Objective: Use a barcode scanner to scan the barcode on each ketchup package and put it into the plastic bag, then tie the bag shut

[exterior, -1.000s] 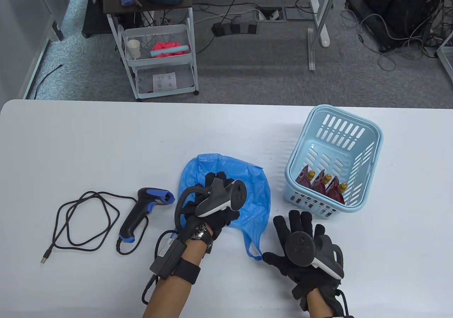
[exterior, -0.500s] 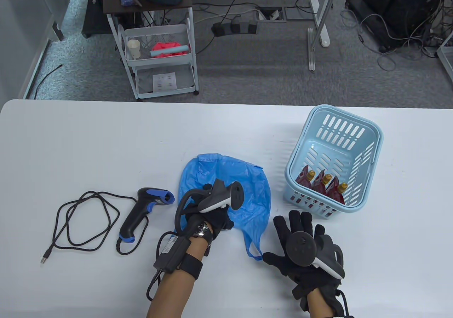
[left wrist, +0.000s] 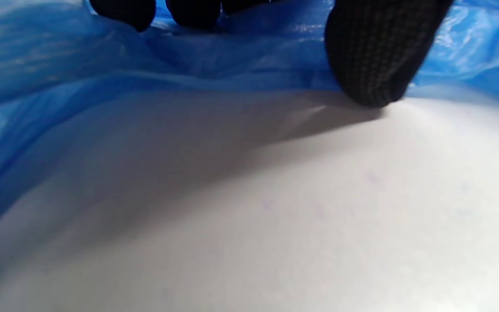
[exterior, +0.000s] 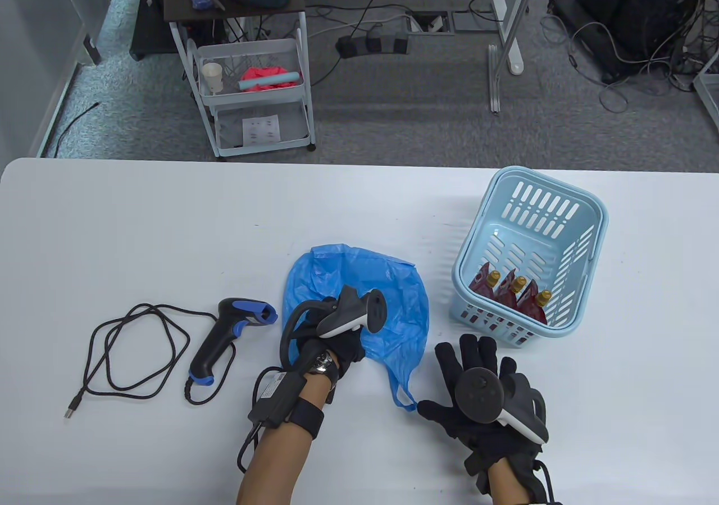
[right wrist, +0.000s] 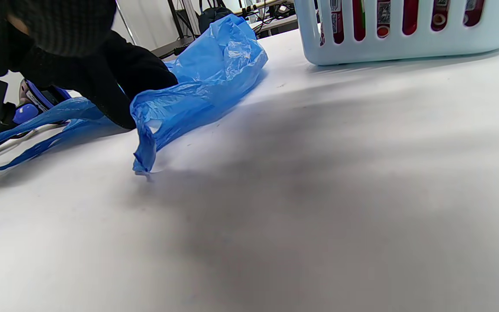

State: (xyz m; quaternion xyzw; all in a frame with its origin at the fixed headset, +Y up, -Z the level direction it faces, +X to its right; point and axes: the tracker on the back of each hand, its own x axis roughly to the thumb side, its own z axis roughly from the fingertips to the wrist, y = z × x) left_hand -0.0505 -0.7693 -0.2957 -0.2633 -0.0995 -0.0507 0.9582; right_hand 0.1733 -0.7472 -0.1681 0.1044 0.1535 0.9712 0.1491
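Note:
A crumpled blue plastic bag lies in the middle of the table. My left hand sits on its near left part with fingers curled, gathering the film; in the left wrist view the fingertips and thumb dig into the bag. My right hand lies flat on the table, fingers spread, its thumb beside the bag's handle loop. Three red ketchup packages with gold caps stand in the light blue basket. The black and blue barcode scanner lies left of the bag.
The scanner's black cable loops over the left of the table. The basket stands just beyond my right hand, the bag to its left. A shelf cart stands on the floor past the far edge.
My left hand's fingers, stretched over the bag a second ago, have curled in and drawn back toward me, bunching the film. The right hand has barely moved.

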